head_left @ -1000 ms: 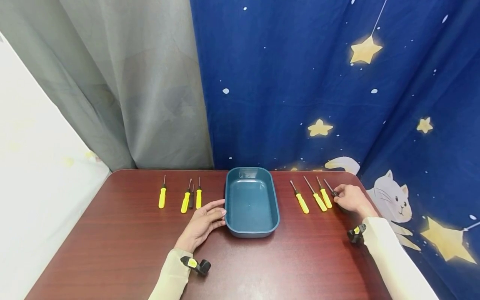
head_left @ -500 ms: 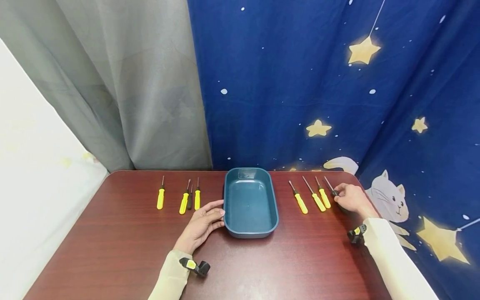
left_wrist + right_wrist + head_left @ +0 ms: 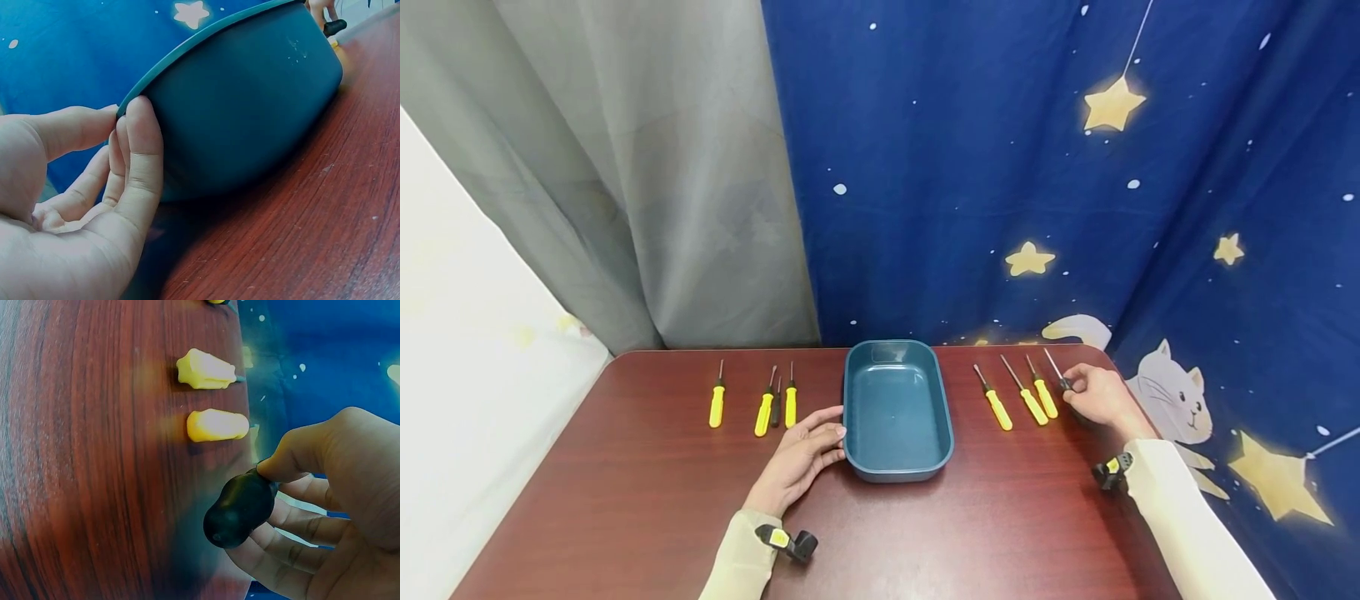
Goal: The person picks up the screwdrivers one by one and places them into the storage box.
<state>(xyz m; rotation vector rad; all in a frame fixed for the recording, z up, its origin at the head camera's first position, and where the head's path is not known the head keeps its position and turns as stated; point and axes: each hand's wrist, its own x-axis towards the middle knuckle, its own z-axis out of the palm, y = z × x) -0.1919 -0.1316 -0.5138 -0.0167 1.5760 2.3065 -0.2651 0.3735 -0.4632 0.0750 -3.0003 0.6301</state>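
Note:
A blue plastic bin (image 3: 898, 475) stands mid-table. At its left side my left hand (image 3: 801, 458) pinches the rim; the left wrist view shows the thumb at the lip and a finger against the bin's outer wall (image 3: 237, 106). At the far right my right hand (image 3: 1101, 398) grips a black-handled screwdriver (image 3: 240, 509) between thumb and fingers, its shaft pointing away toward the back edge. Just left of it lie yellow-handled screwdrivers: one nearest (image 3: 1045, 398), a second (image 3: 1033, 407) and a third (image 3: 997, 408).
Left of the bin lie more screwdrivers: a yellow one (image 3: 717, 407) apart, then a yellow one (image 3: 763, 414), a small black one (image 3: 776, 410) and another yellow one (image 3: 791, 407). Curtains (image 3: 910, 208) hang right behind the table's back edge.
The head view has shifted slightly. The black-handled screwdriver has tilted a little in my right hand, more of its shaft showing. My left hand stays at the bin.

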